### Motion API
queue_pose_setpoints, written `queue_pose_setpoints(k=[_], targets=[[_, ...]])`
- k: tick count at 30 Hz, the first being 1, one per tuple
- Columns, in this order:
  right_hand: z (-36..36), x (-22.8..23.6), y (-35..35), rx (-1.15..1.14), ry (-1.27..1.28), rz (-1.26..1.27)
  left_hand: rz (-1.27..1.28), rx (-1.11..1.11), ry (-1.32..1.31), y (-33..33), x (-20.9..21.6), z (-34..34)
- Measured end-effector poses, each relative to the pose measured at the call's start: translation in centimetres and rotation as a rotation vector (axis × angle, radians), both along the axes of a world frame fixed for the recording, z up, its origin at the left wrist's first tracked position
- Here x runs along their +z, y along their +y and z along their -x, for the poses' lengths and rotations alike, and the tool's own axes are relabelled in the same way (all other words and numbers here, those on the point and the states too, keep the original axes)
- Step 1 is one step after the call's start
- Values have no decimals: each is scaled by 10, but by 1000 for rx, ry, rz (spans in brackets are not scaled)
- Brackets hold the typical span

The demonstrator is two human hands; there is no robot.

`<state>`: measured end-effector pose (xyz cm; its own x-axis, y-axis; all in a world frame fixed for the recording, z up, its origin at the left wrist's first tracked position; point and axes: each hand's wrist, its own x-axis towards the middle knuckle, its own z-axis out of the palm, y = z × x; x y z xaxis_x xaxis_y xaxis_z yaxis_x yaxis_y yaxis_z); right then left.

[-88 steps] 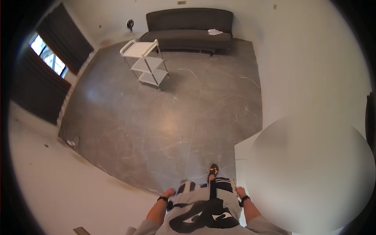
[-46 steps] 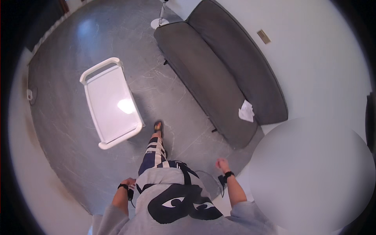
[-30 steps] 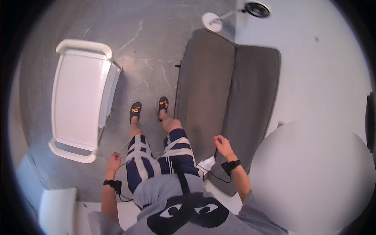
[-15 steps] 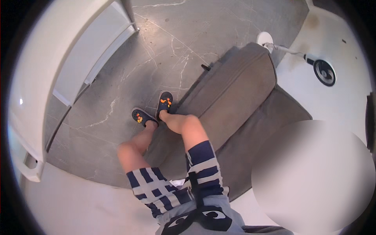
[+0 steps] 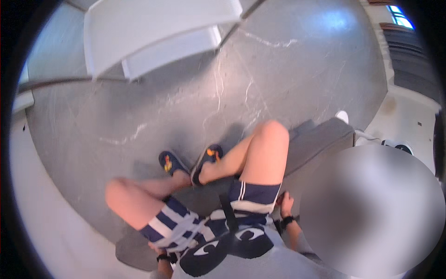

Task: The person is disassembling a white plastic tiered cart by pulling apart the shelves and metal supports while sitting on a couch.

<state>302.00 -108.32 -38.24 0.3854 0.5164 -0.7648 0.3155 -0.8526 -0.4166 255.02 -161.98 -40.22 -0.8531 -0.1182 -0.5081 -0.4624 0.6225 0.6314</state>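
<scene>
I am seated on a grey sofa (image 5: 320,146), in striped navy and light-grey shorts (image 5: 253,193). Beside my right thigh, my right hand (image 5: 287,203) is curled, with a black band at its wrist. Something small and dark shows at its fingers, too blurred to name. My left hand (image 5: 154,248) is low by my left thigh, against the shorts. Its fingers are mostly hidden, and it too has a black wristband (image 5: 162,257). My feet are in dark clogs (image 5: 168,162) with orange and yellow charms, resting on the floor.
A white shelved rack (image 5: 158,28) stands at the upper left above the grey marbled floor (image 5: 186,107). At the right are a white fan base (image 5: 342,116), part of a fan (image 5: 399,146) and dark grey furniture (image 5: 413,60). A blurred round patch covers the lower right.
My view has swung, so the rack sits higher and the sofa lower. My knees are wider apart and bent more. Both my hands have come into view beside my thighs.
</scene>
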Motion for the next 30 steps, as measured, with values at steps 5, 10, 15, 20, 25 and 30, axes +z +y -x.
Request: queue_pose_setpoints(k=[5,10,15,20,25,30], targets=[[-29,-5,-6,110,71,-200,384,-418,-30,80,17,22],[-47,5,58,532,140,-108,246,-516,549,266,85,157],[-45,22,194,1560,-351,-140,111,-740,999,436,180,282],[42,108,213,1065,-200,-696,-72,-947,1028,585,232,320],[89,152,140,1143,-139,-830,-191,-1056,822,703,250,315],[91,176,78,1036,24,-775,-392,-916,663,757,220,347]])
